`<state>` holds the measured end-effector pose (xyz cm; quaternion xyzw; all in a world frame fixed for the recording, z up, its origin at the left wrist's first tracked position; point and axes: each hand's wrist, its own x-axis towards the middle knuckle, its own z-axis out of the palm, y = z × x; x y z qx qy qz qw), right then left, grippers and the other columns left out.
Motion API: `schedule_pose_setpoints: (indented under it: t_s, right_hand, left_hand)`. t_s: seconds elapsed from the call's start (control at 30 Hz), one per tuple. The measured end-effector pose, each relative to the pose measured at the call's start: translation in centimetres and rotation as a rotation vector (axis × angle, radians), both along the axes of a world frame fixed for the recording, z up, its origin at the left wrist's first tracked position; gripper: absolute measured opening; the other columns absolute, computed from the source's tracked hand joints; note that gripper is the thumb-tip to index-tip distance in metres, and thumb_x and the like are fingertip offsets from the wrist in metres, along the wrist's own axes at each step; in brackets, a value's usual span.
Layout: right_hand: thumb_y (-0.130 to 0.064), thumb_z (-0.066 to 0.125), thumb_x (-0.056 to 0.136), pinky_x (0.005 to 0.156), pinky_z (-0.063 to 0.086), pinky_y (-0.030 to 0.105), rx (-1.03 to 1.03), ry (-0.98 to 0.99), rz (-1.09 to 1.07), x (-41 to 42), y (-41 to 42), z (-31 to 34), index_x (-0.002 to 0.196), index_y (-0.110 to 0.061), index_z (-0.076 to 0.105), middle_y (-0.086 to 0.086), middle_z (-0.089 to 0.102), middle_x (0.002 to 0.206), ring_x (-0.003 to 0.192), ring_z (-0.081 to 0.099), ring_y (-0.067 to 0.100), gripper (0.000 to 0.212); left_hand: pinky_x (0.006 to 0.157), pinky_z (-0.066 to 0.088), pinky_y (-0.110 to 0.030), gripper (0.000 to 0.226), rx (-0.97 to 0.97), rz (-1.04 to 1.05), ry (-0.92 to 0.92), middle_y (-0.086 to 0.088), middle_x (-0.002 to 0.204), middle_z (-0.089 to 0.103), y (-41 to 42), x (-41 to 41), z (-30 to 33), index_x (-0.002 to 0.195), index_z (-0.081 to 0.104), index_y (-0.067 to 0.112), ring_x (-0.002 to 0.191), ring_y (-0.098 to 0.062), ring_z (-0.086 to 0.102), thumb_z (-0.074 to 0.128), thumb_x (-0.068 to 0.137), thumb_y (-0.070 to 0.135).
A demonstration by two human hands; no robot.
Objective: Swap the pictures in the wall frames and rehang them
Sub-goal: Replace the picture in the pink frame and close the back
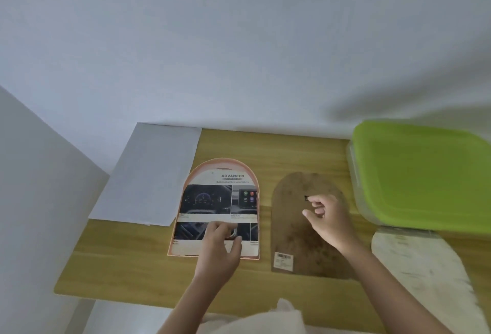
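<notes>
An arch-shaped pink frame (186, 187) lies flat on the wooden table (127, 259), with a printed picture (210, 201) headed "ADVANCED" lying in it. My left hand (220, 248) rests on the lower part of that picture, fingers spread and pressing down. To the right lies a brown arch-shaped backing board (295, 238) with a white barcode label (283, 261) at its lower left. My right hand (326, 217) hovers over the board's upper part, fingers curled, its fingertips at a small dark hanger tab (306, 198). Whether it pinches the tab is unclear.
A plain white sheet (151, 174) lies at the table's back left, against the wall. A clear box with a green lid (422, 174) stands at the right. In front of it lies a pale arch-shaped board (425, 275). White cloth (281, 315) shows at the bottom edge.
</notes>
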<state>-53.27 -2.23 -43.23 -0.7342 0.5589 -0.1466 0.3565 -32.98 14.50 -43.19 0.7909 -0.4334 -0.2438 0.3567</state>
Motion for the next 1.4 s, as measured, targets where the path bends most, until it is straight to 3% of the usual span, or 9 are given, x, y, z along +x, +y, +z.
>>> schedule_pose_setpoints:
  t_s: [0.17, 0.33, 0.5, 0.63, 0.73, 0.87, 0.97, 1.17, 1.4]
  right_hand:
    - [-0.022, 0.067, 0.085, 0.085, 0.047, 0.029, 0.044, 0.093, -0.129, -6.1, 1.5, -1.4, 0.124, -0.013, 0.056, 0.008, 0.049, 0.125, 0.105, 0.058, 0.02, 0.041]
    - [-0.03, 0.067, 0.084, 0.092, 0.05, 0.044, 0.08, 0.18, -0.151, -9.1, 1.2, -2.3, 0.132, -0.012, 0.05, 0.01, 0.044, 0.136, 0.117, 0.054, 0.026, 0.054]
    - [-0.031, 0.066, 0.084, 0.092, 0.05, 0.041, 0.112, 0.176, -0.097, -8.9, 1.0, -2.4, 0.138, -0.009, 0.043, 0.01, 0.044, 0.134, 0.11, 0.058, 0.025, 0.062]
    - [-0.029, 0.07, 0.08, 0.095, 0.049, 0.04, 0.177, 0.124, -0.147, -8.4, 1.0, -2.4, 0.139, -0.011, 0.041, 0.012, 0.045, 0.13, 0.11, 0.056, 0.025, 0.069]
    - [-0.029, 0.074, 0.075, 0.093, 0.05, 0.039, 0.215, 0.049, -0.181, -8.6, 0.9, -2.4, 0.136, -0.014, 0.046, 0.01, 0.049, 0.126, 0.113, 0.054, 0.021, 0.069]
    - [-0.02, 0.078, 0.075, 0.073, 0.047, 0.022, 0.249, -0.083, -0.246, -8.9, 1.2, -1.6, 0.132, -0.013, 0.048, 0.002, 0.053, 0.116, 0.099, 0.055, 0.016, 0.065]
    - [-0.02, 0.08, 0.073, 0.076, 0.042, 0.025, 0.241, -0.13, -0.288, -8.6, 1.6, -1.1, 0.132, -0.014, 0.048, 0.001, 0.053, 0.115, 0.094, 0.052, 0.014, 0.066]
    - [-0.019, 0.081, 0.071, 0.071, 0.044, 0.023, 0.192, -0.209, -0.293, -4.4, 2.8, 0.0, 0.127, -0.017, 0.051, 0.0, 0.053, 0.11, 0.084, 0.052, 0.01, 0.063]
    - [-0.019, 0.082, 0.07, 0.067, 0.041, 0.012, 0.199, -0.293, -0.234, 3.9, 4.6, 0.6, 0.126, -0.018, 0.052, 0.0, 0.053, 0.113, 0.088, 0.053, 0.01, 0.063]
  left_hand:
    - [0.08, 0.052, -0.023, 0.023, 0.058, -0.004, 0.069, 0.005, 0.099, 0.056, -0.9, -5.9, -1.2, 0.107, 0.064, 0.012, 0.089, -0.002, 0.058, 0.062, 0.085, 0.017]
    - [0.083, 0.053, -0.029, 0.023, 0.141, 0.064, 0.044, 0.0, 0.097, 0.061, -1.5, -9.4, -2.0, 0.105, 0.067, 0.01, 0.087, -0.008, 0.06, 0.061, 0.084, 0.018]
    - [0.074, 0.043, -0.017, 0.025, 0.209, 0.122, 0.012, -0.003, 0.1, 0.059, -2.2, -10.5, -1.5, 0.106, 0.066, 0.011, 0.084, -0.011, 0.061, 0.06, 0.082, 0.014]
    - [0.059, 0.037, -0.005, 0.03, 0.262, 0.159, 0.078, -0.005, 0.106, 0.058, -3.1, -10.7, -1.4, 0.109, 0.064, 0.013, 0.074, -0.001, 0.059, 0.06, 0.079, 0.01]
    - [0.057, 0.042, -0.01, 0.033, 0.245, 0.211, 0.158, -0.004, 0.103, 0.063, -3.7, -10.3, -1.0, 0.111, 0.063, 0.013, 0.072, -0.003, 0.061, 0.064, 0.078, 0.008]
    - [0.069, 0.054, -0.027, 0.039, 0.211, 0.207, 0.187, -0.001, 0.103, 0.06, -3.8, -9.5, -0.5, 0.113, 0.061, 0.018, 0.067, -0.012, 0.062, 0.068, 0.076, 0.008]
    - [0.077, 0.055, -0.033, 0.045, 0.186, 0.187, 0.183, -0.001, 0.101, 0.059, -3.5, -8.5, 0.1, 0.116, 0.06, 0.02, 0.075, -0.013, 0.06, 0.072, 0.073, 0.011]
    - [0.082, 0.051, -0.031, 0.044, 0.126, 0.19, 0.228, -0.001, 0.098, 0.059, -1.8, -4.2, 1.6, 0.115, 0.06, 0.017, 0.087, -0.009, 0.056, 0.073, 0.074, 0.009]
    - [0.069, 0.045, -0.017, 0.04, 0.111, 0.243, 0.225, 0.01, 0.09, 0.065, 0.9, 3.4, 2.5, 0.111, 0.064, 0.018, 0.084, -0.004, 0.061, 0.072, 0.073, 0.006]
